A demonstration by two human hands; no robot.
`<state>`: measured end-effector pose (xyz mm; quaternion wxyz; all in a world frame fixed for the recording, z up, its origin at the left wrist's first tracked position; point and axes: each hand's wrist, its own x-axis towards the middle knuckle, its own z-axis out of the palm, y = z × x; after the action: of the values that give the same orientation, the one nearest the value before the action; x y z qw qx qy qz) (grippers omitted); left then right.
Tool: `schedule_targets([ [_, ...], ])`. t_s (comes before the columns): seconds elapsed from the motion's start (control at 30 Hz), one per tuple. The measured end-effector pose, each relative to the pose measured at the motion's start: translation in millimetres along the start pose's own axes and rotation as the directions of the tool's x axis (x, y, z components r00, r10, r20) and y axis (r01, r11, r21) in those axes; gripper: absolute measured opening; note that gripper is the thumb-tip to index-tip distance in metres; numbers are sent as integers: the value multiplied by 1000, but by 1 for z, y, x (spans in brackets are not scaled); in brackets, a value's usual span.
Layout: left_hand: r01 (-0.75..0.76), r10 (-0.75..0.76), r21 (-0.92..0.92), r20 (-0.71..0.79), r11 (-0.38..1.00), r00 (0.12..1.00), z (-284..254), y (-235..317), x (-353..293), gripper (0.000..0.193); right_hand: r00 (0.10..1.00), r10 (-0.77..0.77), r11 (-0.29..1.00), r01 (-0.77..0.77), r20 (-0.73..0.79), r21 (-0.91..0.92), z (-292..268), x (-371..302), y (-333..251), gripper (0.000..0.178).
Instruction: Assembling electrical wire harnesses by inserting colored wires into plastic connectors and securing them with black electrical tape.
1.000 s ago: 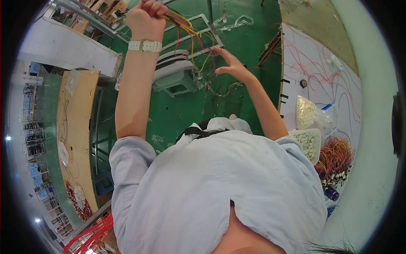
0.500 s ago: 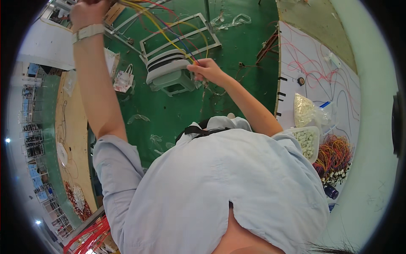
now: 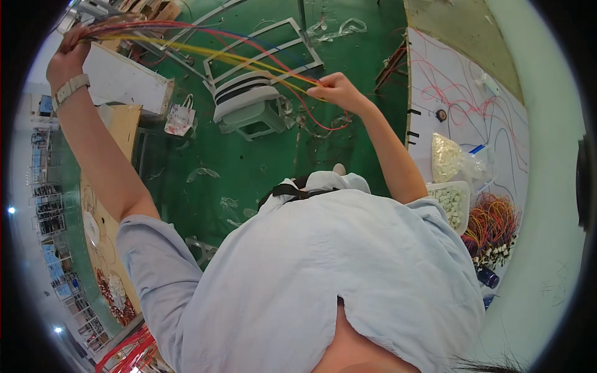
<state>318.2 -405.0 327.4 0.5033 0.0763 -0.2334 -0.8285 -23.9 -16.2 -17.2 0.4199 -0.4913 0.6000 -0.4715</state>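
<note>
A bundle of long thin wires (image 3: 205, 48), red, yellow and blue, stretches across the top of the head view between my two hands. At the far left my left hand (image 3: 67, 59) is closed round one end of it, a light watch strap on the wrist. Right of centre, my right hand (image 3: 339, 93) pinches the other end with fingers pressed together. A red wire hangs in a loop below the right hand. Behind the wires stand a green plastic stool (image 3: 258, 118) with a grey and black top and a white metal frame (image 3: 298, 46).
On the right, a white table (image 3: 429, 87) carries loose red wires, a bag of pale connectors (image 3: 446, 160), a tub of them (image 3: 466, 202) and a heap of coloured wires (image 3: 494, 224). To the left runs a wooden table (image 3: 106, 255). A bag (image 3: 180, 118) and plastic scraps lie about the green floor.
My left hand has swung left and slightly down, and my right hand has moved right. The wires between them now stretch wider and flatter across the view.
</note>
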Motion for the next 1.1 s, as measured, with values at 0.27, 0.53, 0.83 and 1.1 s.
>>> schedule_targets([
  [0.27, 187, -180, -4, 265, 982, 947, 57, -42, -69, 19, 955, -231, 720, 41, -184, -693, 27, 35, -1, 73],
  [0.53, 248, -317, 198, 544, 948, 777, 136, -99, -144, 21, 681, -443, 884, 439, 583, 160, 99, 87, -89, 48],
  [0.83, 144, -211, 182, 434, 973, 876, 126, -79, -139, 23, 912, -229, 968, 177, -342, -175, 149, 92, -96, 131],
  [1.1, 196, -227, 117, 401, 973, 887, 107, -100, -115, 20, 932, -318, 947, 302, 175, 113, 116, 68, -117, 42],
])
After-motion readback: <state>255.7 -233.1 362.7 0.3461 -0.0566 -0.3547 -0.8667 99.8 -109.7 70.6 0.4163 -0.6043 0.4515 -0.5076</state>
